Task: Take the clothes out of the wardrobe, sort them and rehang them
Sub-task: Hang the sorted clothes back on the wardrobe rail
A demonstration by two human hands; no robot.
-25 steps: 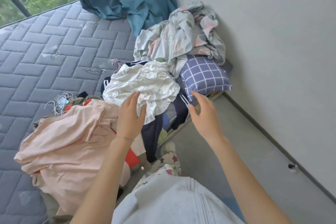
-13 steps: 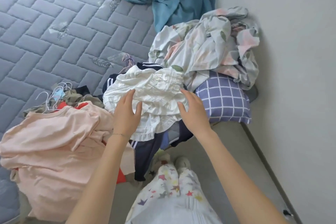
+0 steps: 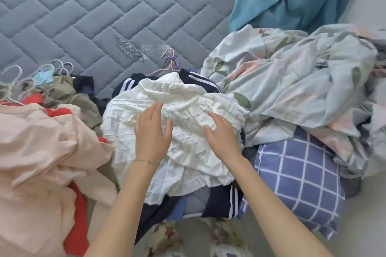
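Left hand (image 3: 152,133) and right hand (image 3: 222,134) lie open and flat on the white ruffled skirt (image 3: 177,137), gripping nothing; it tops the dark pile left of the checked pillow (image 3: 300,183). Best pinch its waistband, lifting clear of hangers (image 3: 169,62).

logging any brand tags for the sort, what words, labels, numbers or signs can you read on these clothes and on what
None: no word, label, brand or number can be read in this view.
White ruffled skirt under the left hand and right hand: no tag showing.
Navy garment: white stripes only, no logo in view.
Checked pillow and floral sheet: pattern only.
Mattress: stitched leaf motifs, no lettering.
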